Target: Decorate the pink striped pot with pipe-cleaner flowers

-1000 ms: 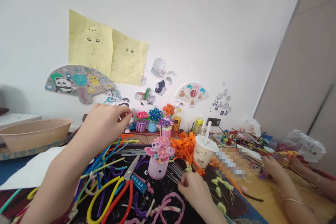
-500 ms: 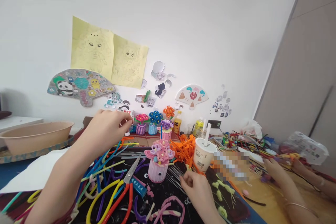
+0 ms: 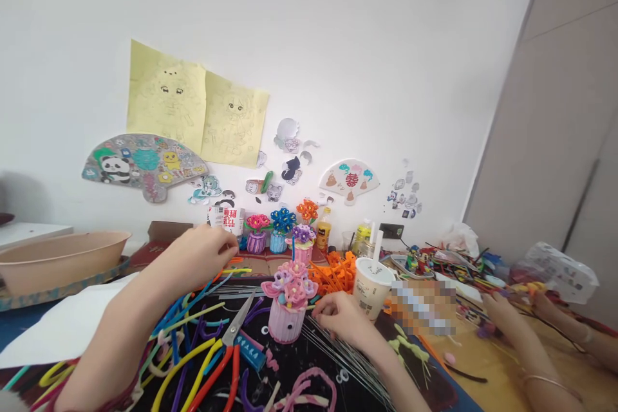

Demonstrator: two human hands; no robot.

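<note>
1 curled hand, perhaps at wires

Thin, smooth wires with a metallic gleam lie beside a pot clad in soft, fuzzy, ribbed pink stems, matt like the looped petals of its flowers. Steel-bright scissor blades meet glossy red plastic handles. A drinks cup, seemingly of matt paper, wears a smooth plastic lid. Creased yellow paper sheets hang on a smooth, matt wall, above a tan basin with a dull, smooth surface (plastic, by its look). At right, a crinkled, shiny plastic bag and smooth, wood-look tabletop.
</note>
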